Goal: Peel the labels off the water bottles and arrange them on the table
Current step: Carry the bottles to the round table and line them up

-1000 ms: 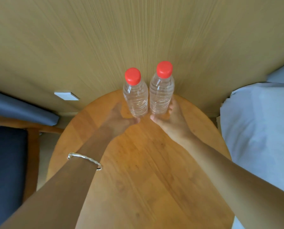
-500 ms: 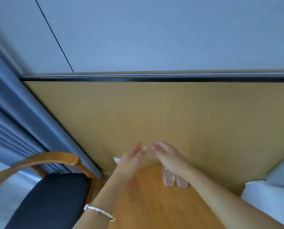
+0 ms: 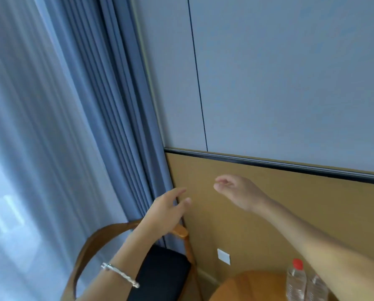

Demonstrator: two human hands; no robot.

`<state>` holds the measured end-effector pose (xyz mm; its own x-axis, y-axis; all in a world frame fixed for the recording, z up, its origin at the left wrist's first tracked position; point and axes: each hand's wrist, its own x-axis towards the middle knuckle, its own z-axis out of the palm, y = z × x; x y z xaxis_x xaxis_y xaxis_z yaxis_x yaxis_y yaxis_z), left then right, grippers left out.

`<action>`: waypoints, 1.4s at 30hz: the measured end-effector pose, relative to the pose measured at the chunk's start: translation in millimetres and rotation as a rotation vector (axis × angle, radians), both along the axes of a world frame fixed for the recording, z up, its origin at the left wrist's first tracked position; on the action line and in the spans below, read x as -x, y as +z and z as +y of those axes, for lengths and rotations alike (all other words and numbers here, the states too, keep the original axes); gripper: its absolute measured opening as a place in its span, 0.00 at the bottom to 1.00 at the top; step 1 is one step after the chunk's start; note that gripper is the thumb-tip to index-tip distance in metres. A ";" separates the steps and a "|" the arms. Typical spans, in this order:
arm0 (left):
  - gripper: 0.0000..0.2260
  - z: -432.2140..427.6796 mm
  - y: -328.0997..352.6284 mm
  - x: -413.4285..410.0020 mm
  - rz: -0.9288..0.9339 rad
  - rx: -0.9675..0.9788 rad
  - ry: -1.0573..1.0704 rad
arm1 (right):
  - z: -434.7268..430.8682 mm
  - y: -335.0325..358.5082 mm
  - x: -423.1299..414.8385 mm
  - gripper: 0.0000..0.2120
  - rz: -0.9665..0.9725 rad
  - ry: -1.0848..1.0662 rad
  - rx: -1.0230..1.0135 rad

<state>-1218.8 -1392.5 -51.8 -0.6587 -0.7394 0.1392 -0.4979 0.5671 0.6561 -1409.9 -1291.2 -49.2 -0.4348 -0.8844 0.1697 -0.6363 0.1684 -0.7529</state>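
While the two water bottles are standing upright side by side on the right part of the round, smooth wooden table, seemingly touching, their ribbed clear plastic is showing no label, one wearing a red cap, the other partly hiding behind the right forearm; a silver bracelet is circling the left wrist; the left hand is hovering left of the table, fingers relaxed and spread, gripping nothing, above a curved wooden chair with a dark padded seat; the right hand is hanging high above the table, fingers loosely curled round nothing; judging by the bare, paired bottles, the arranging is looking finished; behind the table a matte wood-grain panel is carrying a white wall plate; pleated blue-grey curtains are falling far to the table's left.
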 end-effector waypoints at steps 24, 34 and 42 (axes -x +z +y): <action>0.18 119.5 -84.7 -664.9 -0.035 -0.279 0.886 | -65.1 -104.8 -702.5 0.21 0.275 1.159 -0.303; 0.18 42.1 -200.7 -775.6 -0.166 -0.493 0.902 | -145.1 -224.4 -820.1 0.16 0.157 1.207 -0.518; 0.17 -21.4 -302.8 -813.9 -0.152 -0.699 0.665 | -177.1 -328.5 -854.5 0.16 0.119 1.065 -0.752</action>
<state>-404.9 -1413.9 -354.5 -0.0524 -0.8503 -0.5238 -0.6825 -0.3523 0.6403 -555.4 -1468.3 -377.7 0.5154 -0.6775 -0.5247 -0.7732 -0.1037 -0.6257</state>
